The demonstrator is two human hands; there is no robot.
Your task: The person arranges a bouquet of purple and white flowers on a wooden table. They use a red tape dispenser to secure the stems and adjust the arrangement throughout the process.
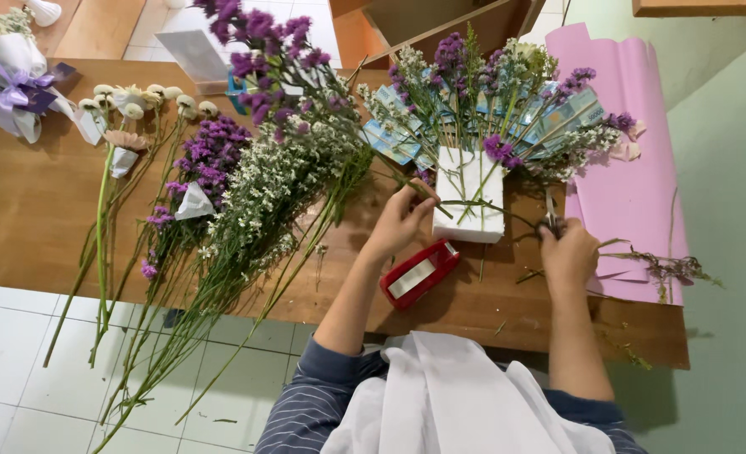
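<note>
My left hand pinches a thin green flower stem just left of a white foam block. Purple and white flowers and folded banknotes stick out of the block's far side in a fan. My right hand is closed around scissors, blades pointing toward the block's right side. A red tape dispenser lies on the wooden table between my forearms.
Long-stemmed purple and white flowers lie across the table's left half, stems overhanging the near edge. Pink wrapping paper lies at the right, with cut stems on it. A wrapped bouquet with a purple ribbon sits far left.
</note>
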